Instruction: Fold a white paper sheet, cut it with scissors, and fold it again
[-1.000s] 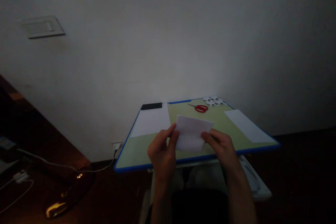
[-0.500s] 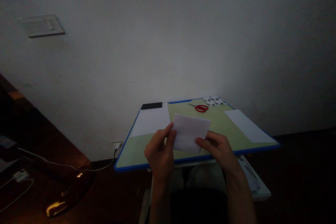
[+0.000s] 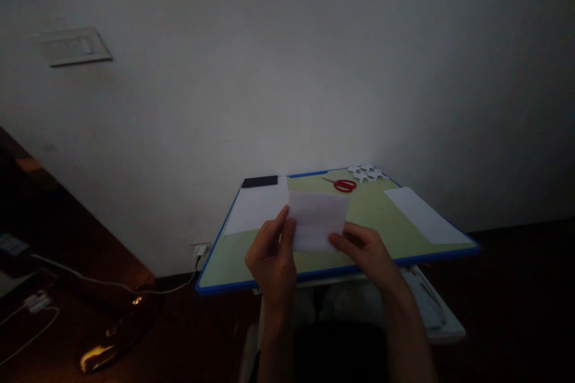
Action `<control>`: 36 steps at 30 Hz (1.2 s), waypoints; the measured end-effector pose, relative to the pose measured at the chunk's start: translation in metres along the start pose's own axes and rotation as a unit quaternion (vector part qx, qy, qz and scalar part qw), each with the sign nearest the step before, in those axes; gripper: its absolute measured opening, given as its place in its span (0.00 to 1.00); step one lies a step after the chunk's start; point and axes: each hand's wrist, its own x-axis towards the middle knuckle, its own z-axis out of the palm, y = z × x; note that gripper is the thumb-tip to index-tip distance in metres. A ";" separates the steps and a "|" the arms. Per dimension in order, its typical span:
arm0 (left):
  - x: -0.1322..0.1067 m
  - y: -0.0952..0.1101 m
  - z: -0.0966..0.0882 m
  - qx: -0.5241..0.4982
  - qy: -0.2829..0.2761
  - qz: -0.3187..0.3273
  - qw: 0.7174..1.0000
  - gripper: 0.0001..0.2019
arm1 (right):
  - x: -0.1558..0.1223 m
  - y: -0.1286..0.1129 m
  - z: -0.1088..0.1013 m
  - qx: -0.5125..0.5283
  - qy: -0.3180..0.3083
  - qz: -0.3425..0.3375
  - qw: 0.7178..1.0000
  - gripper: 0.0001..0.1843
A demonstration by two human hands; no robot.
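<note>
A small, roughly square piece of white paper [image 3: 318, 221] is held up over the near part of the table. My left hand [image 3: 275, 254] pinches its left edge between thumb and fingers. At the lower right corner, my right hand [image 3: 366, 251] grips it with the thumb in front and the fingers behind. Beyond the paper, red-handled scissors [image 3: 345, 185] lie on the green tabletop [image 3: 375, 215], blades pointing left. Several white paper cut-outs [image 3: 367, 173] are heaped at the far right corner.
A white sheet [image 3: 256, 206] lies at the table's left, with a flat black object [image 3: 259, 181] on its far end. Another white strip of paper [image 3: 424, 215] lies along the right. The wall [image 3: 287, 72] meets the far edge. A cable [image 3: 112, 283] runs to an outlet at left.
Both hands have shifted the white paper slightly left, and its tilt has levelled a little. The scissors and other papers have stayed put.
</note>
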 end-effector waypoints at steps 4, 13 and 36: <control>0.001 -0.004 0.000 -0.011 0.017 0.000 1.000 0.11 | 0.001 -0.002 0.004 -0.008 -0.004 0.001 1.000 0.19; 0.006 -0.006 -0.002 -0.029 -0.018 -0.082 0.996 0.20 | 0.003 -0.005 0.008 0.017 0.061 -0.001 0.998 0.22; -0.002 -0.004 0.010 -0.025 0.124 -0.075 0.989 0.11 | 0.007 -0.005 0.028 0.063 0.106 0.012 0.992 0.25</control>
